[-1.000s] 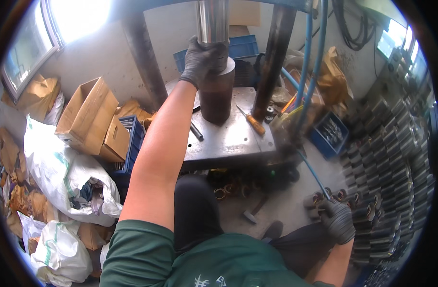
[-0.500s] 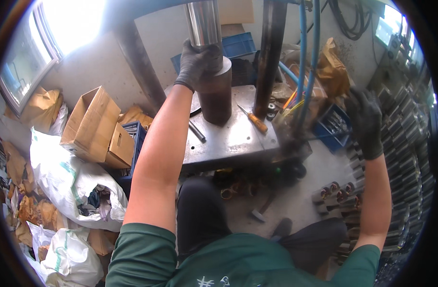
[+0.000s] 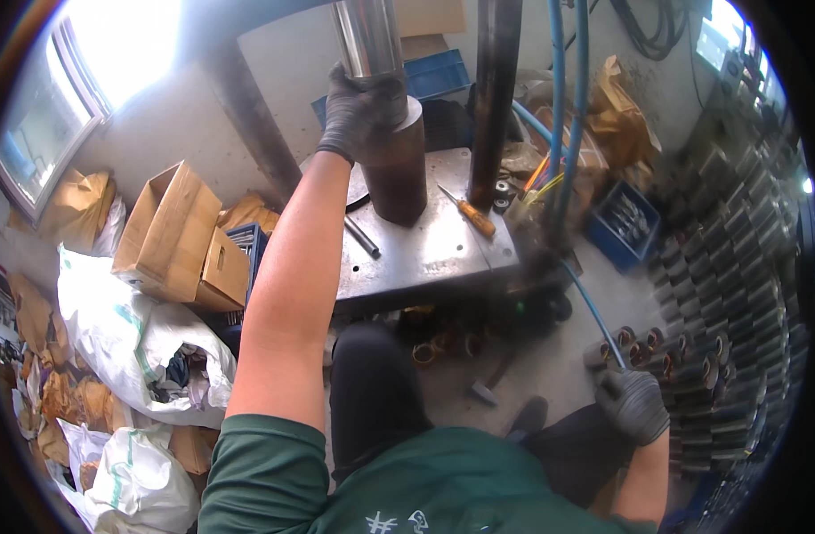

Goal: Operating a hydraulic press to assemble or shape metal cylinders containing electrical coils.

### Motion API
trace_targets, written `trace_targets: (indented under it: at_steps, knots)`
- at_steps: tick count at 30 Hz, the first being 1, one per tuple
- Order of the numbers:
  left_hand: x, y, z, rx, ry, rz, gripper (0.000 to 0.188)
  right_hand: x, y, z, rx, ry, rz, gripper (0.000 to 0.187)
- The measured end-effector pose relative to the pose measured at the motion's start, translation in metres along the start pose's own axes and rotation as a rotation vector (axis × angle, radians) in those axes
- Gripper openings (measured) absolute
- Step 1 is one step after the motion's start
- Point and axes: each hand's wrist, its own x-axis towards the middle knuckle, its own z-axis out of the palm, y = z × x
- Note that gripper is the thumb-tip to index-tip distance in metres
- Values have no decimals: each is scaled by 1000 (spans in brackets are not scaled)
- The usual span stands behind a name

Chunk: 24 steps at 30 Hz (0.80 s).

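Observation:
My left hand (image 3: 361, 109), in a dark glove, grips the top of a dark steel cylinder (image 3: 399, 173) that stands upright on the grey press table (image 3: 425, 254), right under the shiny press ram (image 3: 365, 37). My right hand (image 3: 637, 402), also gloved, is low at the right, down among rusty metal sleeves (image 3: 643, 347) lying on the floor; its fingers are curled, and whether they hold a sleeve I cannot tell. An orange-handled screwdriver (image 3: 468, 214) and a short dark rod (image 3: 363, 237) lie on the table beside the cylinder.
Stacked dark metal sleeves (image 3: 737, 267) fill the right side. A blue crate (image 3: 623, 222) with parts sits by blue hoses (image 3: 568, 107). Open cardboard boxes (image 3: 176, 236) and white sacks (image 3: 132, 343) crowd the left. A hammer (image 3: 492, 378) lies on the floor.
My right hand rose to shoulder height at the right, then dropped back down to the sleeves on the floor. My left hand stayed on the cylinder.

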Motion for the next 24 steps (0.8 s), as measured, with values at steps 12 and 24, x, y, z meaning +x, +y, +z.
trace_targets:
  at_steps: [12, 24]
  knots:
    - [9, -14, -5, 18, 16, 25, 94, -1, 7, 4, -76, 122, -53, 15]
    - [11, -22, -12, -77, -17, 18, 76, 4, -1, -4, 63, 146, 106, 22]
